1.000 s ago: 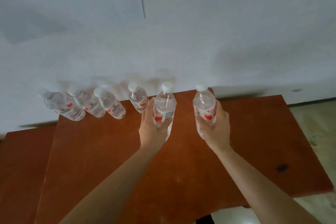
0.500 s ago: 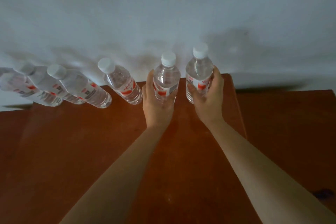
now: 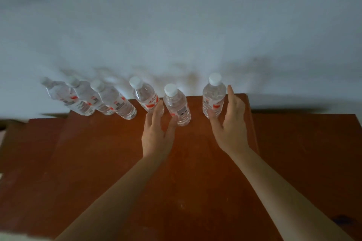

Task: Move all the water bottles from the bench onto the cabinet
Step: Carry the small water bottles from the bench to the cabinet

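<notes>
The wall (image 3: 176,25) is standing behind the cabinet (image 3: 117,162), and six bottles are standing in a row along the cabinet's back edge. The right hand (image 3: 229,123) is hanging wide open around the end bottle (image 3: 213,100), thumb low on it, gripping nothing. The left hand (image 3: 156,133) is spread open too, fingertips just touching the next bottle (image 3: 178,107). Four more bottles (image 3: 92,100) are sitting to the left, close together. A bump from either hand could be tipping a bottle over — they are tall and thin, and one falling could be knocking its neighbour. Each bottle is standing upright — long side up and down, white cap on top.
</notes>
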A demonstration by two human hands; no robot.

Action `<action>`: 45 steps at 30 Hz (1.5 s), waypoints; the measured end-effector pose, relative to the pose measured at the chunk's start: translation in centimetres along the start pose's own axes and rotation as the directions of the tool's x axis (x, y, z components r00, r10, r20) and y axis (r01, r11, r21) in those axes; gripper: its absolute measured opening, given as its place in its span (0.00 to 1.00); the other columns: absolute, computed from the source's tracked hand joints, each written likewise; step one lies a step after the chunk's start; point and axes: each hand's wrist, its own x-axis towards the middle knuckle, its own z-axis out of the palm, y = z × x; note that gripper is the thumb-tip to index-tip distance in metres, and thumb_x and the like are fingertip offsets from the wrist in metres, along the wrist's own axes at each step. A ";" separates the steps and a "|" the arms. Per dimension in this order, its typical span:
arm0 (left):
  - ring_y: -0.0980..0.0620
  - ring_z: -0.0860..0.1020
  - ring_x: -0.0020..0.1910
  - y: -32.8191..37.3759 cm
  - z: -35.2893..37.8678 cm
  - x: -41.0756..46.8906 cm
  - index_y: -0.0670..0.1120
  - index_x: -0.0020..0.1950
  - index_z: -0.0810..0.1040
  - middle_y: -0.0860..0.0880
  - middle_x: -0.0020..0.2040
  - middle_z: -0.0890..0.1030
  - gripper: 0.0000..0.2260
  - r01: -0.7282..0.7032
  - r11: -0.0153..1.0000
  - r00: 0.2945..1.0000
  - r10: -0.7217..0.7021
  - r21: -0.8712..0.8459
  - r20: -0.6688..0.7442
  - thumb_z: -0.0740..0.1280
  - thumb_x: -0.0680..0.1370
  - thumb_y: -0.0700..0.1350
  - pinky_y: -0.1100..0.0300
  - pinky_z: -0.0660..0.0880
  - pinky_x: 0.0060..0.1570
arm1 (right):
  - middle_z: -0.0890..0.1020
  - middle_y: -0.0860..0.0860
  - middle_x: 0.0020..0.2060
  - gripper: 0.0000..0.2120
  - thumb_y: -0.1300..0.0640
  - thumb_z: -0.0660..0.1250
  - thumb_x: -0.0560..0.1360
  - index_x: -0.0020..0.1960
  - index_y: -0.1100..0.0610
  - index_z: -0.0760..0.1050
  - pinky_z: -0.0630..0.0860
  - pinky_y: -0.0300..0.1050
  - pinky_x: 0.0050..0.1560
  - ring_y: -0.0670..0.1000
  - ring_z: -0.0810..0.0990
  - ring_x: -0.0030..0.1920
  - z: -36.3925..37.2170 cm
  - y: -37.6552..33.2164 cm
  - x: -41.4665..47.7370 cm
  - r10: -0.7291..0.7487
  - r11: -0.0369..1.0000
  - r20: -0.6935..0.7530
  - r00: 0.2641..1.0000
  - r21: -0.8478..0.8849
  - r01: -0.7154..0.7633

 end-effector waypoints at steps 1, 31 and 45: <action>0.50 0.73 0.67 0.6 -1.4 -0.6 0.60 0.76 0.60 0.54 0.74 0.67 0.26 -0.006 0.999 1.000 0.007 0.043 -0.008 0.60 0.80 0.64 0.44 0.77 0.56 | 0.64 0.60 0.73 0.34 0.46 0.63 0.83 0.82 0.54 0.51 0.68 0.42 0.63 0.46 0.65 0.69 -0.8 -0.8 -0.2 -0.046 0.999 -0.005 0.999 -0.017 0.046; 0.35 0.53 0.79 -10.9 -72.1 -59.8 0.55 0.79 0.60 0.42 0.82 0.52 0.28 0.816 0.319 0.515 -0.024 0.482 -0.857 0.49 0.82 0.64 0.26 0.58 0.68 | 0.55 0.58 0.81 0.32 0.32 0.48 0.82 0.82 0.45 0.55 0.50 0.72 0.75 0.65 0.53 0.80 5.6 -73.1 -45.7 -0.980 0.127 0.189 0.068 0.323 0.938; 0.40 0.44 0.81 -23.5 -82.5 -94.0 0.58 0.81 0.49 0.48 0.82 0.40 0.31 0.998 -0.027 0.039 -0.256 0.048 -0.966 0.40 0.80 0.68 0.27 0.52 0.72 | 0.53 0.58 0.82 0.33 0.32 0.48 0.82 0.82 0.45 0.54 0.50 0.73 0.75 0.67 0.51 0.80 16.0 -89.5 -85.7 -0.915 -0.273 0.072 -0.397 0.615 0.740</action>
